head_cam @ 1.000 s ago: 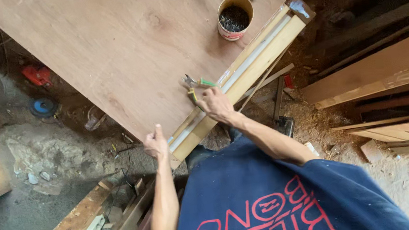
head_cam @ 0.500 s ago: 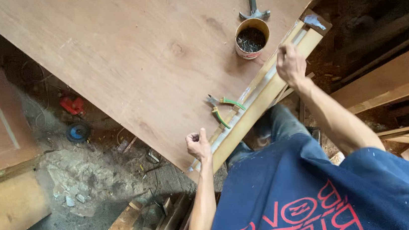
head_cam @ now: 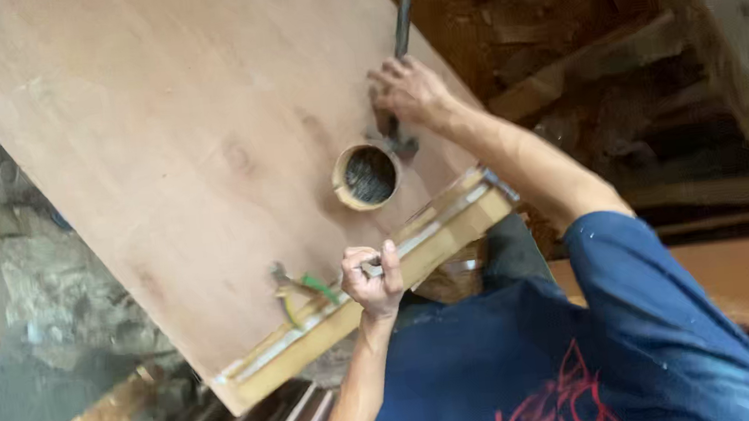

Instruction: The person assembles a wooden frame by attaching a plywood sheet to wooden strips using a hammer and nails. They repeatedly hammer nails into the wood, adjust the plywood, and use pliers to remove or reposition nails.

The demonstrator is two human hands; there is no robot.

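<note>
Plywood sheet [head_cam: 167, 148]: large, pale brown, fills the upper left of the view; its long axis runs from about 11 o'clock down to 5 o'clock, and it carries everything else named here
Wooden edge strip [head_cam: 360, 294]: lies along the sheet's near edge, long axis from 8 o'clock up to 2 o'clock, with a pale metal band along its top
Person's shirt [head_cam: 590, 354]: dark blue with red print, at 5 o'clock in the view
Hammer [head_cam: 400, 29]: dark handle points toward 12 o'clock, slightly tilted to 1; its head end sits by the right hand, just beside the tin at the tin's 2 o'clock
Right hand [head_cam: 409, 93]: fingers curled down over the lower part of the hammer, closed around it near the head
Left hand [head_cam: 372, 279]: at 6 o'clock from the tin, fingers bent into a loose fist on the edge strip, pinching a small pale piece I cannot identify
Round tin [head_cam: 367, 176]: open, upright, dark inside, near the sheet's middle, between the two hands
Pliers [head_cam: 302, 291]: green and yellow grips, lying on the sheet at 9 o'clock from the left hand, touching the strip
</note>
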